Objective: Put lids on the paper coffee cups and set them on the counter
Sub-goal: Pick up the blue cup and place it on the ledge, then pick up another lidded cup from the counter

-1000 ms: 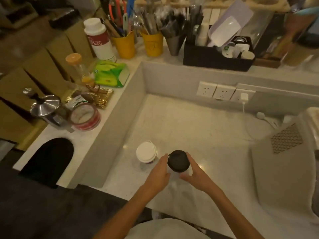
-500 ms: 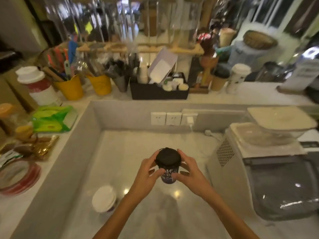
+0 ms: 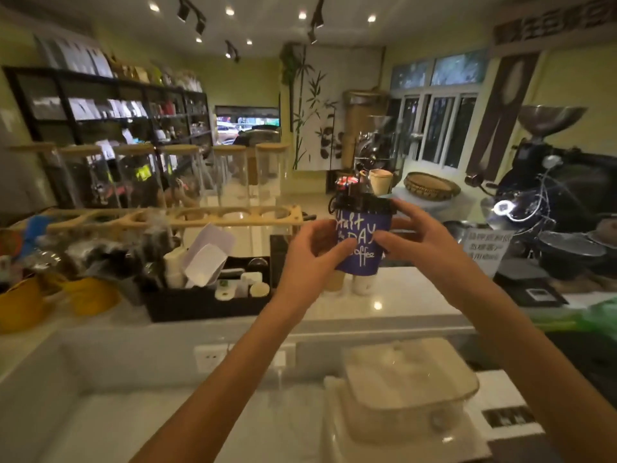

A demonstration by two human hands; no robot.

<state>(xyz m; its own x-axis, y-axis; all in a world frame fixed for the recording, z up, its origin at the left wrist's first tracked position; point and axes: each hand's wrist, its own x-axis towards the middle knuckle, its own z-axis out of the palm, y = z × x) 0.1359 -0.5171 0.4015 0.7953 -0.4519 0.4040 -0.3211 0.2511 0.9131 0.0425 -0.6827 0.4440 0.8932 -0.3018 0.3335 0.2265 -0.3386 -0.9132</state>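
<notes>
A blue paper coffee cup (image 3: pixel 362 248) with white lettering and a black lid (image 3: pixel 367 204) hangs in the air above the raised white counter (image 3: pixel 400 295). My left hand (image 3: pixel 310 259) grips its left side and my right hand (image 3: pixel 414 238) grips its right side near the lid. Just below and behind the held cup, two other cups (image 3: pixel 362 285) stand on the counter, mostly hidden by it. The white-lidded cup seen earlier on the lower worktop is out of view.
A black organiser tray (image 3: pixel 207 302) with sachets and small pots stands left of the cup. Yellow pots (image 3: pixel 90 297) sit further left. A wooden rack with glass jars (image 3: pixel 173 215) runs behind. A white machine (image 3: pixel 407 396) fills the lower right; a black scale (image 3: pixel 521 279) lies right.
Both hands lifted the black-lidded cup from the lower worktop up and forward over the raised counter. The view tilted up, and the white-lidded cup dropped out of sight.
</notes>
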